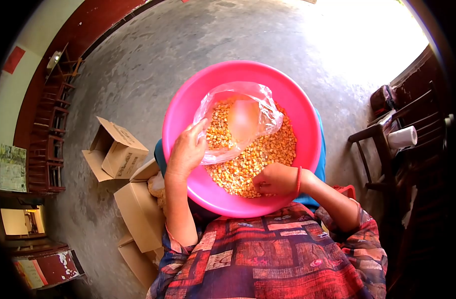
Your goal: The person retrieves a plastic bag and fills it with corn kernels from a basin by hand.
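Under the fingertips of the left hand (187,149), in the head view, I see the left edge of a clear plastic bag (266,117) pinched against the thumb. Rightward from that grip the bag spreads wide-mouthed over corn kernels (253,162). I judge the film light, limp and slippery, so a gathered fold of rim gives the surest hold. The kernels look hard and loose, apt to slide from a pinch; a cupped palm suits them better. The right hand (280,178) curls down onto them, its fingertips hidden; I can't tell whether it grips any. Around both sets of fingers, the pink basin (295,92) has a raised wall that limits sideways reach. Left of the left fingers sit cardboard boxes (141,212); well right of the right fingers, a wooden chair (370,133) bears a white roll (402,137).
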A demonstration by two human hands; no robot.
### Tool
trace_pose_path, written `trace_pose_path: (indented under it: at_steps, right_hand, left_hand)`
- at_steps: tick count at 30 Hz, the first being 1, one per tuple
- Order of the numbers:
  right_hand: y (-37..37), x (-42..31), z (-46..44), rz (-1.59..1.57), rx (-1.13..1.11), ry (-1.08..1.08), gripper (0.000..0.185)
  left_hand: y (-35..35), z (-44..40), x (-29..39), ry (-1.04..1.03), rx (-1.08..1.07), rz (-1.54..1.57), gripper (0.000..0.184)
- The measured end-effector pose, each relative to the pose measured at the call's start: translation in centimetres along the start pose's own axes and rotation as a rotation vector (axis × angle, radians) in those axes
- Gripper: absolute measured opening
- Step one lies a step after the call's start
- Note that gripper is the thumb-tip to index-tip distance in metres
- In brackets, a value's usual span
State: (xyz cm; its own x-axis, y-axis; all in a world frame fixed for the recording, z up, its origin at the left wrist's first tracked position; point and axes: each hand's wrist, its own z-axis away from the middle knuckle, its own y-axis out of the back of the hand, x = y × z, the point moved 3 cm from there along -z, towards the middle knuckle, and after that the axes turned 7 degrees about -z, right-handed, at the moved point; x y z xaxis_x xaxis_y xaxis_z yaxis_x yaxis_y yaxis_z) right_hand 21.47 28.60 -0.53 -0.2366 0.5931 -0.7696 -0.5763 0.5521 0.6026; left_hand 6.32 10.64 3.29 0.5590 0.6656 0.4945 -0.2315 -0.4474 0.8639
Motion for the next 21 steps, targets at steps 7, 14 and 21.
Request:
trace_pose_path:
  at_steps: [7,14,21]
  right_hand:
    - [1.4,0.0,0.3,-0.922,-0.12,-0.282,0.02]
    - [2.0,-0.2,-0.3,-1.438,0.17,-0.121,0.022]
    - [4.9,-2.8,-3.6,-1.557,0.519,0.072,0.03]
  left_hand:
    - [0.1,0.0,0.3,0.014,-0.011,0.01,0.044]
    - [0.2,0.0,0.2,0.036,-0.037,0.027,0.044]
    - [0.2,-0.1,0.5,0.028,-0.037,0.029,0.044]
